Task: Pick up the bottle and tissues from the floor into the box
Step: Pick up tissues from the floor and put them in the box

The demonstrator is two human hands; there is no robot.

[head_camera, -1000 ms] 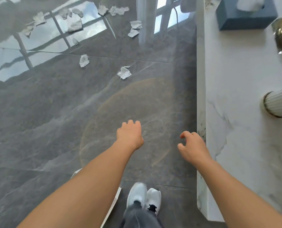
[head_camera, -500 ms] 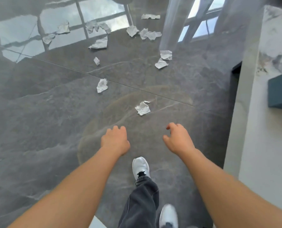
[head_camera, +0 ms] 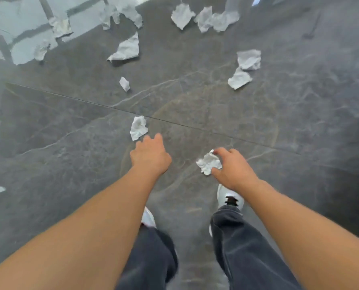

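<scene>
Tissue [head_camera: 207, 163] partly hidden behind right hand [head_camera: 235, 171].

Floor surface and footwear, head view.
Polished dark grey veined stone floor [head_camera: 69, 164]. One straight tile joint [head_camera: 69, 96] runs from the left edge down toward the right edge. A faint brownish circular mark [head_camera: 205, 109] lies mid-floor, across that joint. A window reflection [head_camera: 23, 36] fills the far left corner. Right white shoe [head_camera: 229, 195] stands ahead of left white shoe [head_camera: 148, 218], both under dark grey trousers [head_camera: 247, 248].
</scene>
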